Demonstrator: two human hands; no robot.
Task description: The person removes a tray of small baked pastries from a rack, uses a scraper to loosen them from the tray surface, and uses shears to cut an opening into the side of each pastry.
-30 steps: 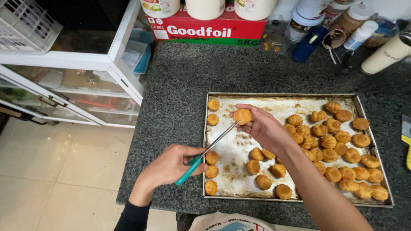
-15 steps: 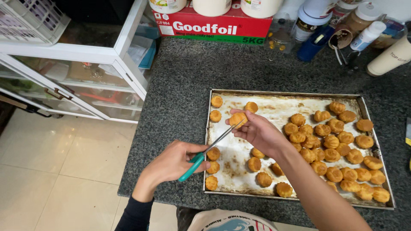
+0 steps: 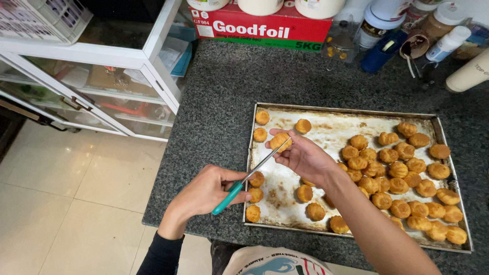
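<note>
A small golden pastry puff (image 3: 280, 140) is pinched in the right hand (image 3: 304, 157) above the baking tray (image 3: 326, 110), while teal-handled scissors (image 3: 250, 176), blade tips touching the puff, are gripped in the closed left hand (image 3: 208, 190).

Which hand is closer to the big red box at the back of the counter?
The right hand. It is over the metal baking tray, holding a small golden puff pastry, below the red cardboard box. The left hand, holding teal-handled scissors, sits farther down by the counter's front edge.
</note>
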